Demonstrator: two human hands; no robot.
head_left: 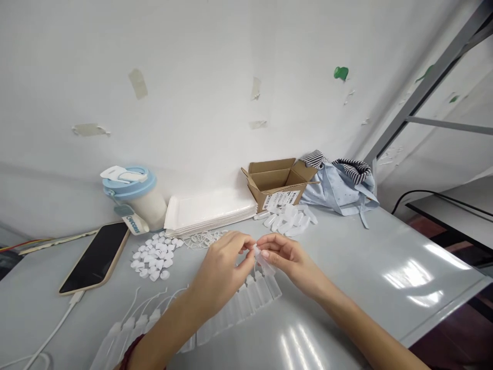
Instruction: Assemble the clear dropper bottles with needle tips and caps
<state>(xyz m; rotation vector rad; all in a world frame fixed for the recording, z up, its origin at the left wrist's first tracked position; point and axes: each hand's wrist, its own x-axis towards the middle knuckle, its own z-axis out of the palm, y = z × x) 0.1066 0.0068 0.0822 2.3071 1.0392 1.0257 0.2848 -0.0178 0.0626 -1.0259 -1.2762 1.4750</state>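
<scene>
A small translucent plastic bottle (265,263) is in my right hand (290,257), tilted, with thumb and fingers closed around it. At its narrow top end, the fingers of my left hand (225,264) are pinched together; what they grip there is too small to make out. Below both hands a row of similar bottles (244,300) lies side by side on the table, partly hidden by my left forearm. Thin white tubes (148,303) stick out from several of them. Left of my left hand is a pile of small white caps (152,255), with a heap of thin clear tubing pieces (204,239) beside it.
Loose bottles (287,221) lie before an open cardboard box (275,187). Left of it is a stack of white padded envelopes (210,208). A blue-lidded cup (142,198) and a phone (96,257) on a cable stand left; a light-blue cloth bag (333,187) sits right.
</scene>
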